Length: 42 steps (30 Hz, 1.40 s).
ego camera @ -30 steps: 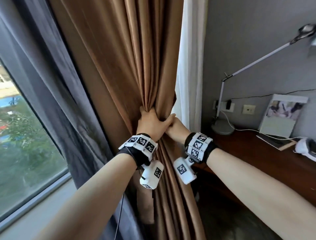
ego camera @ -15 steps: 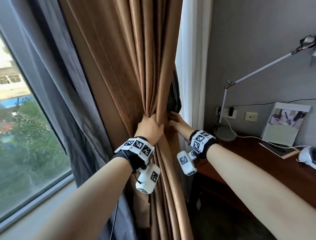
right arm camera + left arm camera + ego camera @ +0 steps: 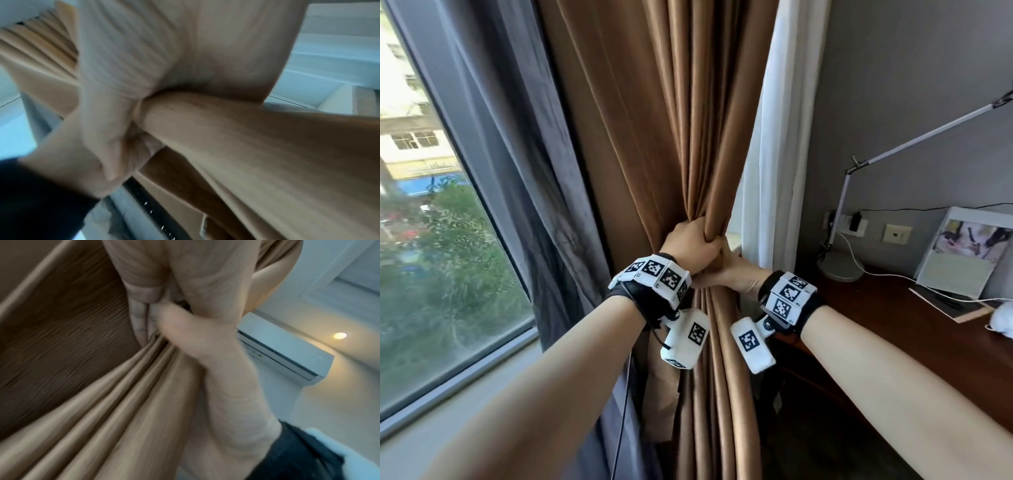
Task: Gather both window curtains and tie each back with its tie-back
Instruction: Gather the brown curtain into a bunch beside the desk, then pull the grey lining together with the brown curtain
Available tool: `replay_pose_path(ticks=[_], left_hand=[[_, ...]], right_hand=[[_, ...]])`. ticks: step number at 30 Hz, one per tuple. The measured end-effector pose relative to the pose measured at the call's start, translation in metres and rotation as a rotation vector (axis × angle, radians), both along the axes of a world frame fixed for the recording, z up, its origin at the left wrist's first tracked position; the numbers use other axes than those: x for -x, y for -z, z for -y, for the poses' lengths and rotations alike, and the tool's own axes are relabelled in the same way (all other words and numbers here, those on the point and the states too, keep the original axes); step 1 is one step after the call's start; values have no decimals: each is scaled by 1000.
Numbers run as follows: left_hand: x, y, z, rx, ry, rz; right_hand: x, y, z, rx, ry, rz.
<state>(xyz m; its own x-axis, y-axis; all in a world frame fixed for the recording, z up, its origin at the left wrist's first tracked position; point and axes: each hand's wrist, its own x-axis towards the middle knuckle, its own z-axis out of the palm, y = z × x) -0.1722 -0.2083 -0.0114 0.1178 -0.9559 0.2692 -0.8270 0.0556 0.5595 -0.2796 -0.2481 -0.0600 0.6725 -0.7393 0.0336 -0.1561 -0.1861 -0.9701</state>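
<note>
Home room: curtained window, desk, lamp.

Tan-brown curtain, plain. Grey sheer beside it, white drape on the other side. Black-and-white checkered markers on white wristbands. Dark reddish-brown bench. Grey wall, silver lamp.

1. Left: grey sheer curtain hanging just beside the brown curtain, window glass behind.
2. Right: narrow gap between the brown folds and a white curtain.
3. Far right: desk crowded with lamp base, cable, picture frame.
4. Near, below both wrists: open air.
</note>
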Motion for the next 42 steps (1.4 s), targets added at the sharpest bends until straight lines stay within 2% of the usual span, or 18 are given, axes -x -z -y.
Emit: replay_pose_path(ticks=[2,5,7,9,11,13,15,17,19,21,23,30,32,38,40,42], left_hand=[[3,-1,-1,8,42,57],[3,-1,-1,-8,90,157],[0,1,-2,-11,150,155],[-3,5,-3,-3,237,83],[-9,10,-6,-16,311,-19],[-16,15,-12,-44,393,-171],[-26,17,-20,25,449,-213],[-39,17,-30,247,360,-165],[-56,21,-38,495,190,-76],[-74,31,-44,656,18,28],[-88,40,-52,790,-70,67],[-116,55,-74,894,-149,87],[-119,52,-75,956,-150,19],[-135,33,-69,748,-75,-596],[-134,28,-71,647,-114,-612],[-133,25,-74,505,-197,-543]], right_hand=[[-7,0,-6,121,120,-47],[-17,3,-11,249,319,-12],[-23,9,-11,325,449,-43],[-26,15,-12,249,638,-16],[-26,15,-9,174,748,33],[-26,11,-7,113,748,37],[-26,7,-8,68,758,60],[-28,6,-11,-22,805,133],[-28,5,-15,-78,856,179],[-25,4,-19,-74,914,171],[-21,4,-23,-57,943,180],[-18,3,-42,-46,976,212],[-18,3,-47,-47,987,197],[-16,0,-62,-47,993,177],[-15,0,-64,-47,984,182],[-16,-1,-69,-59,966,184]])
